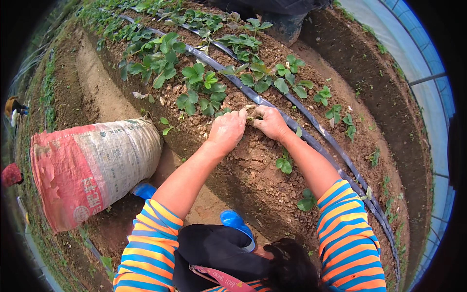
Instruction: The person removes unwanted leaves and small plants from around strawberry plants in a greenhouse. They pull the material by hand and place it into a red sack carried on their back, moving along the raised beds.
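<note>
Both hands are over the soil ridge, close together beside a black drip hose (251, 94). My left hand (228, 130) has its fingers curled at a small strawberry plant, its fingertips hidden from the camera. My right hand (269, 122) pinches dry, pale plant matter (250, 107) between thumb and fingers. Leafy strawberry plants (204, 87) grow just beyond the hands. A small strawberry seedling (284, 165) stands in the soil nearer to me, below the right wrist.
A red and white woven sack (98, 168) lies at the left in the furrow, by my blue boots (237, 226). A second hose (310, 118) runs along the ridge. Another person's dark clothing and boot (284, 25) are at the top; other people (14, 107) are far left.
</note>
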`<act>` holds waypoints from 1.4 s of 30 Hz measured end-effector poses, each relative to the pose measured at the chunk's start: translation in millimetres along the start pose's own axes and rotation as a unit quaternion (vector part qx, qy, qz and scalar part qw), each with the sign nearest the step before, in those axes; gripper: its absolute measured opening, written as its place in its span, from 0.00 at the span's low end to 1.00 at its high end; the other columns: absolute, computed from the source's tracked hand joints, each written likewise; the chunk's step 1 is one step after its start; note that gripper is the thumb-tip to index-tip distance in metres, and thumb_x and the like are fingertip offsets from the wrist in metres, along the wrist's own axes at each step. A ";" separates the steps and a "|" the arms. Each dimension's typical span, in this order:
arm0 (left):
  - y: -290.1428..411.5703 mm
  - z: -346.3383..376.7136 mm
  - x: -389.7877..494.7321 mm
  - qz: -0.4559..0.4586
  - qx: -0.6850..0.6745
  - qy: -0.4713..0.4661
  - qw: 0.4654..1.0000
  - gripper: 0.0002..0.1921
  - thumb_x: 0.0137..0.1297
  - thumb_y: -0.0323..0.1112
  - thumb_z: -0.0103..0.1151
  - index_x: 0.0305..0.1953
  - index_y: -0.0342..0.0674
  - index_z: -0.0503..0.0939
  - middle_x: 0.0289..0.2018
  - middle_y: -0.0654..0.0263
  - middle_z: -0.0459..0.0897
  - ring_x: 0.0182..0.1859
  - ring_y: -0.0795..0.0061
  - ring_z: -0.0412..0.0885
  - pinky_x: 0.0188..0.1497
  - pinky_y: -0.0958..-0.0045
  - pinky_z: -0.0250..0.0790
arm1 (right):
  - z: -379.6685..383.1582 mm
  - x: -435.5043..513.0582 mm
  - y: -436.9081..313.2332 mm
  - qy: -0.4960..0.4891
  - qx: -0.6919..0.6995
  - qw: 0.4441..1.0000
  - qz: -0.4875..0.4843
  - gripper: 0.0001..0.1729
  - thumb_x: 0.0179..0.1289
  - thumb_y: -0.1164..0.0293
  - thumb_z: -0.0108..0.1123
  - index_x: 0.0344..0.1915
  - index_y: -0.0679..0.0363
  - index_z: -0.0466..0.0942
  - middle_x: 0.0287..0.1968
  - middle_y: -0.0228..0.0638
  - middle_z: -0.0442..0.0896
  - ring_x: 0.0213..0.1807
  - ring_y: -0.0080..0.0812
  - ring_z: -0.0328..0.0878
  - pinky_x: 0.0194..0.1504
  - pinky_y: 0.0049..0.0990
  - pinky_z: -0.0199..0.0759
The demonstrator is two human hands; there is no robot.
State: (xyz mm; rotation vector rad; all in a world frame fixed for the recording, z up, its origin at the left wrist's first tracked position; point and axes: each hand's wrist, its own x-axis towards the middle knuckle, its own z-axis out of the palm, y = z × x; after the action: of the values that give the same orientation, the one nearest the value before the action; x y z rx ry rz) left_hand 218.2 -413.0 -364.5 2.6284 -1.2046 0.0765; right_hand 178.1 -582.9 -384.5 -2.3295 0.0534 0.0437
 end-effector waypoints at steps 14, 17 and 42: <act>4.2 19.6 -4.8 -0.119 -0.084 0.048 0.988 0.03 0.50 0.30 0.55 0.24 0.40 0.73 0.24 0.57 0.79 0.29 0.55 0.79 0.30 0.59 0.70 | -2.1 -1.2 0.0 -0.012 0.038 0.999 0.019 0.18 0.40 0.68 0.62 0.34 0.63 0.77 0.36 0.44 0.78 0.39 0.43 0.75 0.44 0.32 0.68; -5.0 14.9 20.7 -0.076 -0.041 0.031 0.996 0.03 0.49 0.28 0.52 0.24 0.39 0.76 0.25 0.55 0.80 0.28 0.55 0.80 0.31 0.59 0.73 | -1.6 -2.1 -1.1 0.015 0.062 0.998 0.003 0.18 0.41 0.68 0.62 0.34 0.64 0.77 0.35 0.45 0.78 0.38 0.43 0.75 0.43 0.33 0.69; 20.1 -8.2 37.8 -0.148 -0.026 -0.191 0.970 0.09 0.48 0.30 0.53 0.30 0.40 0.82 0.30 0.52 0.82 0.37 0.55 0.81 0.41 0.62 0.73 | -1.7 0.5 -0.5 0.029 0.072 0.996 0.043 0.17 0.39 0.71 0.62 0.34 0.66 0.77 0.32 0.44 0.79 0.35 0.37 0.76 0.41 0.29 0.69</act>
State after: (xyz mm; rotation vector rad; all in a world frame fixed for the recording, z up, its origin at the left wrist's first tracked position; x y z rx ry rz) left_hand 228.4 -451.6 -346.8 2.8228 -0.8771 -0.5287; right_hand 178.6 -583.9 -383.0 -2.1837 0.1788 0.0150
